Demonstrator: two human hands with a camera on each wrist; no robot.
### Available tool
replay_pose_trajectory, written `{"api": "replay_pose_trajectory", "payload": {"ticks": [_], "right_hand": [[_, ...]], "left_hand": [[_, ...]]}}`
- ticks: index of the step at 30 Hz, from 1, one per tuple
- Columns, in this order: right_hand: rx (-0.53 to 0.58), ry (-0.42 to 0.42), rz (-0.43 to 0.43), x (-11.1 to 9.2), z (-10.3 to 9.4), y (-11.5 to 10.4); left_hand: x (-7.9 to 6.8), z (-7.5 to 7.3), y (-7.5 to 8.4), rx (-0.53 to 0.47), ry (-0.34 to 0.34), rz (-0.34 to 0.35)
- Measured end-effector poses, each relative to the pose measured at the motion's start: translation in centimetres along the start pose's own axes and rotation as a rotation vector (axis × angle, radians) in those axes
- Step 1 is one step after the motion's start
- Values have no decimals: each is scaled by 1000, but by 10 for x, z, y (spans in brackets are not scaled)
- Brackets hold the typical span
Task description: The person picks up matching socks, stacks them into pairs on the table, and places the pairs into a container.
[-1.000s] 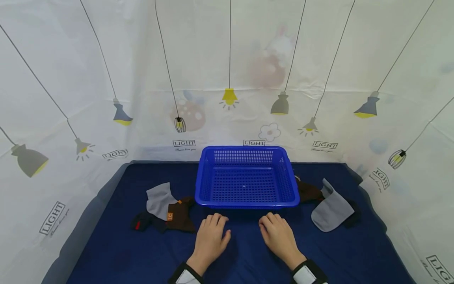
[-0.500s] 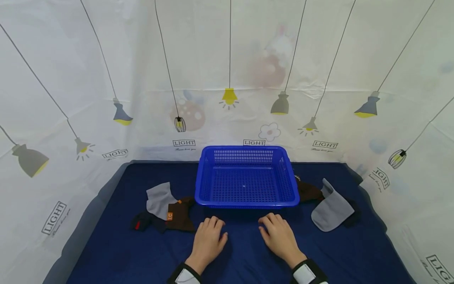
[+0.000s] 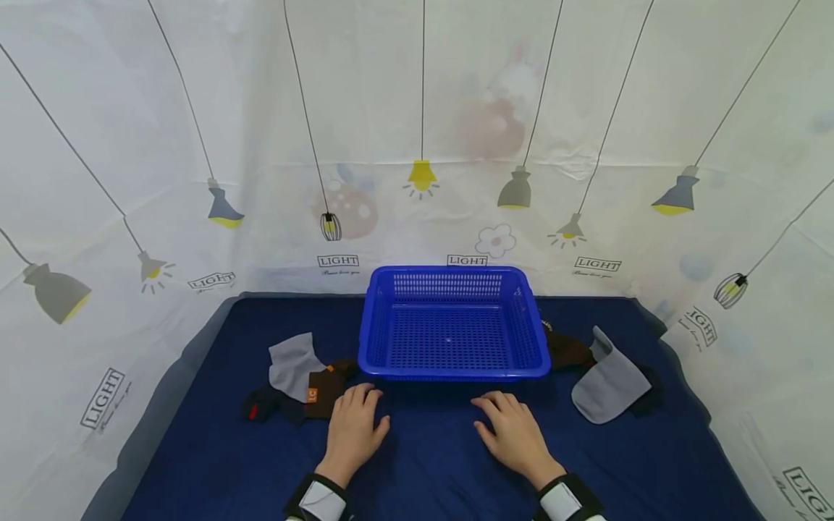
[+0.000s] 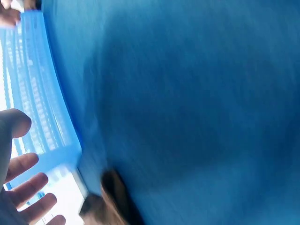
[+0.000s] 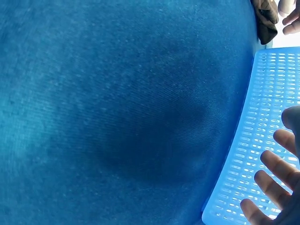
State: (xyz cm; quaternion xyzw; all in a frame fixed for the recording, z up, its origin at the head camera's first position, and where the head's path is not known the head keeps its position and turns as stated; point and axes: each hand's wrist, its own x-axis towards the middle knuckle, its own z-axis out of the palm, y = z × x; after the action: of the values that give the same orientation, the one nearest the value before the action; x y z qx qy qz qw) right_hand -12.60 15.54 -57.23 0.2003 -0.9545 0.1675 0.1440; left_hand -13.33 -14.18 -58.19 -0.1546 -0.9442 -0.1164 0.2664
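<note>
My left hand (image 3: 352,432) is over the navy cloth, fingers loosely bent and holding nothing. Its fingertips overlap the right edge of a brown sock-like piece (image 3: 319,399) with an orange label; whether they touch cannot be told. Beside that piece lie a grey sock-like piece (image 3: 295,365) and a black one (image 3: 262,404) with a red mark. My right hand (image 3: 513,435) hovers or rests near the front of the blue basket (image 3: 454,374), relaxed, with nothing in it. In the right wrist view its fingers (image 5: 274,185) are spread apart.
At the right lie another grey piece (image 3: 611,381), a brown one (image 3: 567,352) partly behind the basket, and a black one (image 3: 648,394) partly under the grey. A white printed sheet (image 3: 417,87) hangs behind and on both sides of the navy-covered surface (image 3: 430,477).
My left hand has moved left, from in front of the basket to the brown sock-like piece. The fingers of my right hand have loosened slightly; that hand stays in place.
</note>
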Motion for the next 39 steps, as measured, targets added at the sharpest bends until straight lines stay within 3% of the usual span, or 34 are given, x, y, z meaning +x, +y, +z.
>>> {"api": "replay_pose_trajectory", "payload": {"ticks": [3,11,19,25,28,33,39], "right_hand": [[8,-7,5,-2,1,-1],[12,-23,18,-4,2,-3],[27,-34,21,-5,4,-4],[45,-64,49,-6,5,-4],[35,-63,51,-6,4,-4],[12,-42,36,-6,5,-3],[0,-29,32,-5,6,-2]], "left_hand": [[1,-3,-17,21,6,-39],[3,-8,-47,63,-129,-174],[5,-3,-54,56,-273,-277],[11,-3,-58,67,-335,-312],[12,-2,-58,85,-328,-305],[10,2,-58,126,-228,-239],[8,6,-58,99,-133,-197]]}}
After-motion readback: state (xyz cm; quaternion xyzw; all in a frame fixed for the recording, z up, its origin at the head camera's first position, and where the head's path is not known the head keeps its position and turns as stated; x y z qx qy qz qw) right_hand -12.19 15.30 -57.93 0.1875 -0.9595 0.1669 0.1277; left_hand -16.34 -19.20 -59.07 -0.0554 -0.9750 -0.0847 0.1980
